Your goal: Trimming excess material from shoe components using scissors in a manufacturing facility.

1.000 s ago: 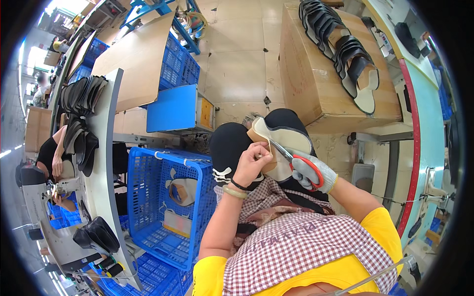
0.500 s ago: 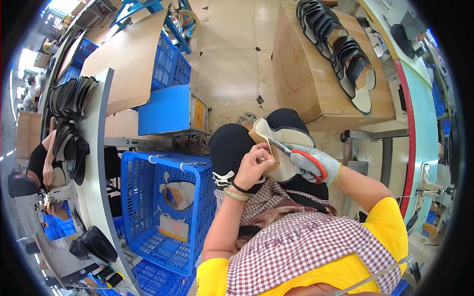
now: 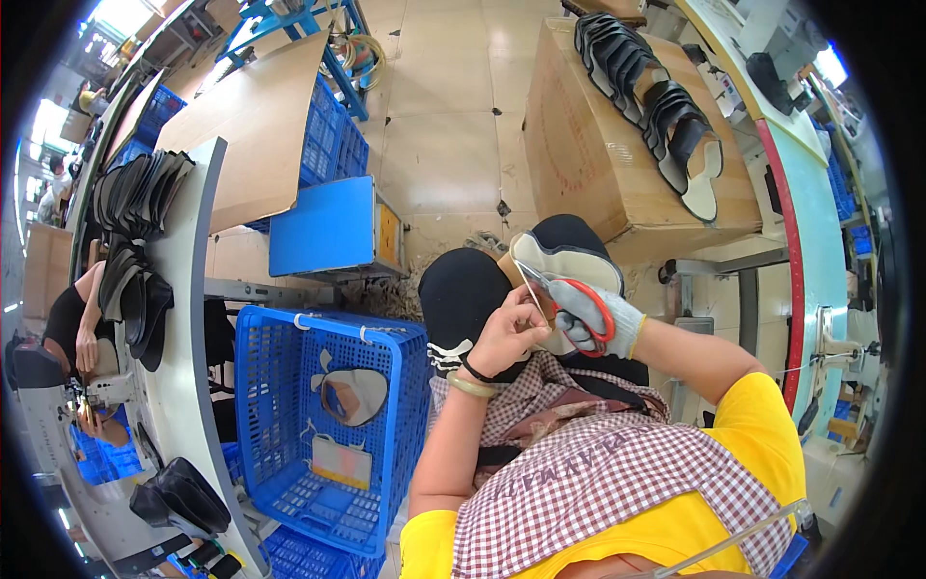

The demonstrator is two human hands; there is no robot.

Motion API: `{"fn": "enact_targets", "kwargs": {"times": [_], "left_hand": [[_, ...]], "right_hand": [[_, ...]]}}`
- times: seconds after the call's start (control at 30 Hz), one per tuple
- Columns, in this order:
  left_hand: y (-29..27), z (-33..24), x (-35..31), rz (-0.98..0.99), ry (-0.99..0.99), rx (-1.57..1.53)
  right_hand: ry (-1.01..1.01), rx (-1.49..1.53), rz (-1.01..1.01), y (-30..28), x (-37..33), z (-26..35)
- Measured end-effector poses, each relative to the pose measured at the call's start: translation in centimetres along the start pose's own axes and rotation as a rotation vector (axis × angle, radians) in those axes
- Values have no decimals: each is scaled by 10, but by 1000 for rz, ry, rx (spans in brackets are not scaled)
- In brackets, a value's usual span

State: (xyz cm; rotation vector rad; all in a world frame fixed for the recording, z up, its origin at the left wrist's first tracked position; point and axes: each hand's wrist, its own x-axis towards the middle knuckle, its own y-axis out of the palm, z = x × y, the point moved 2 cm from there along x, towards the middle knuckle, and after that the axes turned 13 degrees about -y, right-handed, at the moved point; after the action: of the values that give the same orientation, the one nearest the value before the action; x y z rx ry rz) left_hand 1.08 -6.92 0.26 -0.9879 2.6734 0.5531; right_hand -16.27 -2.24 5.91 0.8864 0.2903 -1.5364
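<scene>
Scissors [image 3: 601,301] gripped in our gloved right hand [image 3: 581,314]; bare left hand [image 3: 509,338] pinches pale strip [image 3: 537,297] just beside. Cream shoe piece [image 3: 582,263] lies beyond both, on our knees. Risk, we judge: slack strip, blades nicking piece or fingertips.

One large blue basket [image 3: 410,405], a second [image 3: 313,555] just beside it, right of the first one pair of scissors [image 3: 606,311], one glove [image 3: 632,323], one pale shoe piece [image 3: 584,262], two bracelets [image 3: 472,386], left of it three bunches of dark shoe pieces [image 3: 145,193] on one tabletop [image 3: 183,405]
</scene>
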Motion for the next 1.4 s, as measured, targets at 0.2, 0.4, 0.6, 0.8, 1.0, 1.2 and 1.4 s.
{"fn": "enact_targets", "kwargs": {"times": [0.2,0.4,0.6,0.8,1.0,1.2,1.4], "left_hand": [[-4,-3,-3,7,-31,-11],[-2,-8,-16,-48,19,38],[-16,-39,-15,-201,208,-185],[-25,-38,44,-820,209,598],[-59,-27,67,-392,-408,352],[-64,-28,46,32,-327,-430],[-45,-30,7,-64,-94,-581]], "right_hand": [[-228,171,77,-4,32,-54],[-126,316,-27,25,3,-26],[-190,182,-53,21,2,-27],[-268,146,-20,16,3,-29],[-221,185,1,10,10,-36],[-196,255,90,9,-1,-34],[-162,270,207,19,-12,-24]]}}
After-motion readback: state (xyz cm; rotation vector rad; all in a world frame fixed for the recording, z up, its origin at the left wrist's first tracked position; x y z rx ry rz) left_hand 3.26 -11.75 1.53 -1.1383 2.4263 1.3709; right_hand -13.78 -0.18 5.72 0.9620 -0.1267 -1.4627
